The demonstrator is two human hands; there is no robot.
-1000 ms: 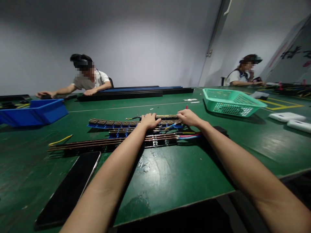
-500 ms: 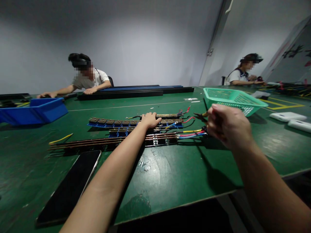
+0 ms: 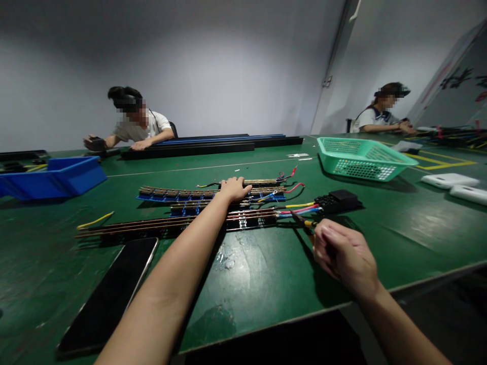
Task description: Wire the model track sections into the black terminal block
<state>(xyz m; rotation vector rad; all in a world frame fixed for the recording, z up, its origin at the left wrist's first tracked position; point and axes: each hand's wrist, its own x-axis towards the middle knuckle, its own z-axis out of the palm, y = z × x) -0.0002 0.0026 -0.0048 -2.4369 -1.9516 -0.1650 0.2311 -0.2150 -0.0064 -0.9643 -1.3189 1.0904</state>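
My left hand [image 3: 235, 189] lies with its fingers spread on the rod-and-strip assemblies, over the upper blue strip [image 3: 163, 194]. My right hand [image 3: 342, 248] is closed around the handles of dark-tipped pliers with yellow on them [image 3: 309, 223]. The pliers' tips are near the yellow, red and blue wires [image 3: 299, 210] at the right end of the nearest black strip [image 3: 140, 224]. These wires run into a black connector block [image 3: 338, 201]. Whether the tips touch a wire I cannot tell. A curled red wire [image 3: 297, 187] sticks out from the upper strip.
A green basket [image 3: 367, 170] stands at the back right, a blue bin [image 3: 57, 177] at the left. A phone [image 3: 110, 294] lies beside my left forearm. White flat devices [image 3: 451, 180] lie at the right. Long black bars [image 3: 190, 149] are at the back, where two people sit.
My right hand has moved down and toward me with the pliers, uncovering the black connector block. My left hand has stayed put. The person at the left has raised a hand holding a dark object.
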